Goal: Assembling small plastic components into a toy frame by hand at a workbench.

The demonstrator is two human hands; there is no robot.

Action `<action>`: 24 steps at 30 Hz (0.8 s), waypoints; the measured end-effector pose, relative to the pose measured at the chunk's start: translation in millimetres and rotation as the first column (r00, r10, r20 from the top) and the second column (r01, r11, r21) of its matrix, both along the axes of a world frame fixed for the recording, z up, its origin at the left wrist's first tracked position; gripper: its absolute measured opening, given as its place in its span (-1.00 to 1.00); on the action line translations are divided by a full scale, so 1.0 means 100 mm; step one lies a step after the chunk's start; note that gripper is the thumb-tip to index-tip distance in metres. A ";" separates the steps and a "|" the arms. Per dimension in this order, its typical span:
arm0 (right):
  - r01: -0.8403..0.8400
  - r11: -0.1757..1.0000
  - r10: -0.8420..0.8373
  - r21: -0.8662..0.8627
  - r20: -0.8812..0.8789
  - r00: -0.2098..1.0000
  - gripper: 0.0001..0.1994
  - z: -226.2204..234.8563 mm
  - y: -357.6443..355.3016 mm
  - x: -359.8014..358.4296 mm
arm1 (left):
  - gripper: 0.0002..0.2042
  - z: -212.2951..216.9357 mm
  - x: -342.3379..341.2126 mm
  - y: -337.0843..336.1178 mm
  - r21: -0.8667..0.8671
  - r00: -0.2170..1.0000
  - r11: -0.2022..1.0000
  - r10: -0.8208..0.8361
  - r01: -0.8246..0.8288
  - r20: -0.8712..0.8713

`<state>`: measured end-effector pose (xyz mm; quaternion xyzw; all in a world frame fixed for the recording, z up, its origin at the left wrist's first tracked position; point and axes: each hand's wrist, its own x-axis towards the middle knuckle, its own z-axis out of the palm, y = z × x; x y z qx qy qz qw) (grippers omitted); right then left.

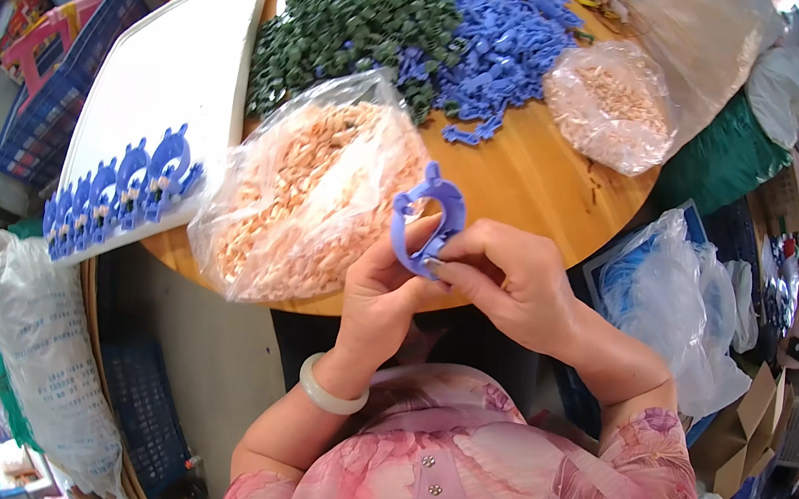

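Note:
A blue ring-shaped plastic piece (455,208) with a small knob on top is held upright over the table's near edge. My left hand (382,293) grips its lower left side between thumb and fingers. From the other side, my right hand (516,283) pinches the lower right part, where the fingertips hide any small part between them. Just left of my hands lies an open clear bag of small peach-coloured pieces (320,199). Several similar blue rings with small figures at their bases (131,179) stand in a row on a white board (179,49).
Heaps of dark green plastic pieces (351,41) and blue plastic pieces (500,61) cover the far part of the round wooden table (508,188). Another bag of peach pieces (613,101) lies at right. Plastic bags (679,312) and an open cardboard box (743,436) stand beyond the table.

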<state>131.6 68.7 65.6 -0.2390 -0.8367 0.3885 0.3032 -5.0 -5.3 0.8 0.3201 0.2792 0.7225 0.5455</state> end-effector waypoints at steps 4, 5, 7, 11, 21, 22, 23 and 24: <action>0.062 0.998 -0.061 0.015 -0.028 0.998 -0.85 0.10 0.26 0.17 | -0.54 0.11 0.05 0.06 -0.103 0.997 0.995 -0.005 0.012 0.071; 0.126 0.992 -0.127 -0.012 -0.032 0.991 -0.86 0.09 0.42 0.23 | -0.54 0.13 0.05 0.09 -0.104 0.996 0.994 -0.035 0.044 0.083; 0.278 0.961 -0.277 0.015 -0.044 0.960 -0.87 0.06 0.83 0.42 | -0.56 0.16 0.08 0.15 -0.104 0.994 0.992 -0.069 0.078 0.089; 0.543 0.757 -0.574 0.362 -0.029 0.819 -0.84 -0.02 1.87 0.96 | -0.57 0.15 0.19 0.31 -0.129 0.981 0.977 -0.155 0.170 0.119; 0.249 0.867 -0.439 0.432 0.423 0.793 -0.75 -0.16 2.45 0.87 | -0.56 0.08 0.20 0.37 -0.204 0.988 0.968 -0.139 0.149 0.062; 0.276 0.868 -0.448 0.413 0.411 0.794 -0.76 -0.16 2.45 0.86 | -0.56 0.08 0.20 0.37 -0.204 0.989 0.968 -0.139 0.148 0.059; 0.304 0.867 -0.460 0.395 0.400 0.792 -0.77 -0.14 2.46 0.87 | -0.56 0.09 0.20 0.37 -0.201 0.988 0.968 -0.141 0.149 0.057; 0.307 0.865 -0.464 0.397 0.398 0.791 -0.77 -0.16 2.50 0.91 | -0.56 0.09 0.20 0.38 -0.197 0.988 0.969 -0.143 0.151 0.055</action>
